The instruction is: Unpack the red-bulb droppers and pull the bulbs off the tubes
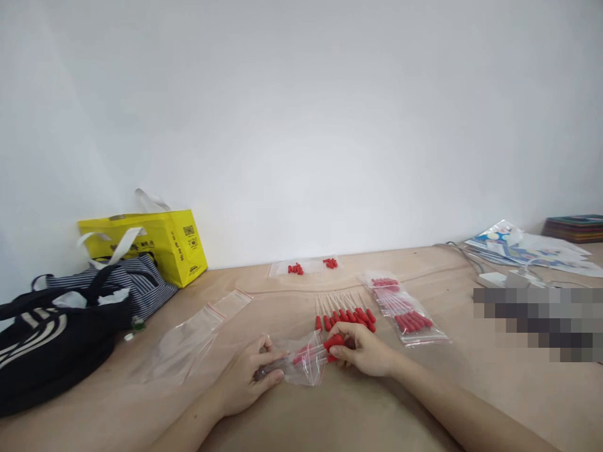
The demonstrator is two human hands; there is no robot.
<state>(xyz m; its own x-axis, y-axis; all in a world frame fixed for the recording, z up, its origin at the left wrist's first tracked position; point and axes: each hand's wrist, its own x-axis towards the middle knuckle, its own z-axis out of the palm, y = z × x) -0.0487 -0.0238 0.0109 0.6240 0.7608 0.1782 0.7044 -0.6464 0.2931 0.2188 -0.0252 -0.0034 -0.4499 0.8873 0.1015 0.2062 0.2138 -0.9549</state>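
My left hand (264, 367) pinches one end of a clear zip bag (308, 370). From the right, my right hand (355, 351) grips droppers (333, 341) by their red bulbs, and their thin clear stems lie inside the bag's mouth. Another red bulb shows through the plastic; the exact number held is hidden. Just beyond my right hand, several droppers (348, 317) lie side by side, red bulbs toward me and pale stems pointing away. To their right rests a filled zip bag (409, 317) of droppers, bulbs at both ends.
Flat clear bags (188, 339) lie on the left of the table. Near the wall is another bag with red-bulbed pieces (295, 269). A yellow bag (183, 248), striped bag (141, 289) and black bag (56, 351) stand left. Papers (532, 248) and a power strip (494, 279) sit right.
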